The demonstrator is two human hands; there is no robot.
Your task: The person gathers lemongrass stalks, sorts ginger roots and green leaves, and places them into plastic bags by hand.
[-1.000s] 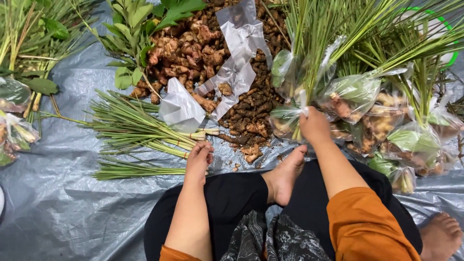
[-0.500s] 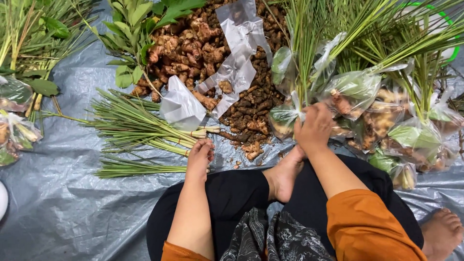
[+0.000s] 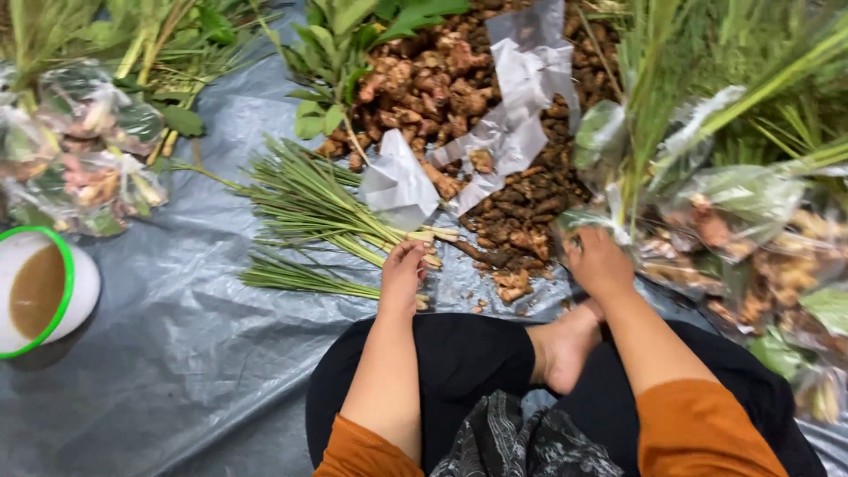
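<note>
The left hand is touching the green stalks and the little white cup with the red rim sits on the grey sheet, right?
Not quite: the head view shows the cup has a green rim, not red. The left hand does touch the green stalks, and the cup sits on the grey sheet.

left hand: was flat on the grey plastic ground sheet just short of the pile of green lemongrass stalks; now fingers curled onto the pale cut ends.
right hand: dropped from the clear plastic bag of roots and leaves to its lower edge, further from the pile.
view: shifted left; white bowl with green rim now well in frame, far left of the pile.
</note>
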